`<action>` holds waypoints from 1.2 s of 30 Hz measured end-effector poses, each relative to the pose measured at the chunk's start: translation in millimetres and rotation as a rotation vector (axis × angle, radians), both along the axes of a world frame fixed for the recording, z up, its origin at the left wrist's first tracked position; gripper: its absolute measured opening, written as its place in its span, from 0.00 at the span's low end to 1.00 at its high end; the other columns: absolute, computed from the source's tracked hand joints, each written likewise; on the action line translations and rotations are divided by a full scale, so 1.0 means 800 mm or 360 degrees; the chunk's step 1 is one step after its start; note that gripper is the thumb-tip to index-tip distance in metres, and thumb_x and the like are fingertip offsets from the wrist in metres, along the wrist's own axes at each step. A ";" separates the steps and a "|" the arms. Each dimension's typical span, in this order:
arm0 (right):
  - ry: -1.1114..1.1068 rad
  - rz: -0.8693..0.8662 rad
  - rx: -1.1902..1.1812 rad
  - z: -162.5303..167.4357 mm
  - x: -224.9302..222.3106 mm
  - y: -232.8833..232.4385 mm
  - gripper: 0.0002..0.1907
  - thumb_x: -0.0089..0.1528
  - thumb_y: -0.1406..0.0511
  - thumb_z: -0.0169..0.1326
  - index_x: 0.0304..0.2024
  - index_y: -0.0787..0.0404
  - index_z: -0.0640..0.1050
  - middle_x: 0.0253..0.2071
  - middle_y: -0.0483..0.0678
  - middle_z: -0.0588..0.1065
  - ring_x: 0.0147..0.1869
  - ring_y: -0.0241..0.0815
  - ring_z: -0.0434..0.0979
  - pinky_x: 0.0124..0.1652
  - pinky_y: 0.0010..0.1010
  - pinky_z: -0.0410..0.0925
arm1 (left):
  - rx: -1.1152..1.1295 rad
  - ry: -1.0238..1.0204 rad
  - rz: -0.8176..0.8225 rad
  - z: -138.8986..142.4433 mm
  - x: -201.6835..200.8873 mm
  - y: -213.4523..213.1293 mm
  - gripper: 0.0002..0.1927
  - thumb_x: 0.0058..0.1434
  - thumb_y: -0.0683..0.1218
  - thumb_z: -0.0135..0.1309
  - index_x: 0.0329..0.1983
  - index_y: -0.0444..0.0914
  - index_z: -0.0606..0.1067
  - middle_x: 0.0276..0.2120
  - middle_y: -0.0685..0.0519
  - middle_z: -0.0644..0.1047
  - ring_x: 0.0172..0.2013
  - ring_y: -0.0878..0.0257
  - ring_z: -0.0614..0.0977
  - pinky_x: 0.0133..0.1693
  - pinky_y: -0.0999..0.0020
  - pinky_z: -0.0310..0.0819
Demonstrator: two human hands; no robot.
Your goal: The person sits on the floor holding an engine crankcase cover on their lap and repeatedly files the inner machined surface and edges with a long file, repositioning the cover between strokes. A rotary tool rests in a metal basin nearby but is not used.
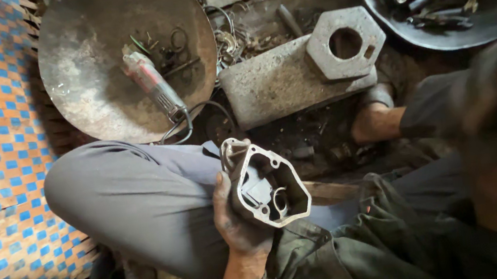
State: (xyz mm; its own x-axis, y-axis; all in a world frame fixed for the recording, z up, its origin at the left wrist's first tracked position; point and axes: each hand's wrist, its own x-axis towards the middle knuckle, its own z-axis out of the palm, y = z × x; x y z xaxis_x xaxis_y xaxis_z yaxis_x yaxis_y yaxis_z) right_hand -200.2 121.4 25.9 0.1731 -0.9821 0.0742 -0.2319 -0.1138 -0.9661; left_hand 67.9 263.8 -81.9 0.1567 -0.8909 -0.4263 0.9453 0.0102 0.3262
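A grey cast-metal engine housing (264, 183), open side facing up, sits tilted above the person's lap. Its flat, roughly hexagonal rim has small bolt holes at the corners. The hollow inside is dark and grimy, with a round opening near the lower edge. A tube-like neck projects from its upper left corner.

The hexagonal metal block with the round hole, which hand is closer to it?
Right. The right hand reaches down just below the hexagonal block, partly hidden. The left hand is farther off, over the lap, gripping a metal engine casing.
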 end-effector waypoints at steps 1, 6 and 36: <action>0.0149 0.0157 -0.0085 0.017 0.010 0.006 0.12 0.67 0.62 0.50 0.50 0.59 0.79 0.35 0.47 0.78 0.34 0.39 0.79 0.31 0.29 0.73 | -0.0017 -0.0005 -0.0016 -0.001 0.000 0.000 0.30 0.72 0.59 0.40 0.67 0.35 0.68 0.54 0.45 0.78 0.53 0.52 0.79 0.56 0.53 0.73; 0.0508 0.0684 -0.0266 0.032 0.116 0.035 0.11 0.60 0.63 0.61 0.44 0.57 0.83 0.30 0.47 0.76 0.29 0.43 0.78 0.28 0.34 0.71 | 0.0026 -0.0199 0.0026 0.001 -0.003 -0.002 0.29 0.73 0.59 0.39 0.65 0.33 0.69 0.53 0.45 0.78 0.52 0.53 0.80 0.55 0.56 0.73; 0.1317 0.1512 -0.0717 -0.016 0.217 0.036 0.13 0.50 0.68 0.58 0.37 0.62 0.74 0.38 0.52 0.70 0.40 0.53 0.76 0.31 0.42 0.72 | 0.0132 -0.0010 0.0144 0.011 0.019 -0.003 0.27 0.72 0.59 0.37 0.59 0.36 0.73 0.47 0.49 0.80 0.47 0.59 0.82 0.50 0.63 0.76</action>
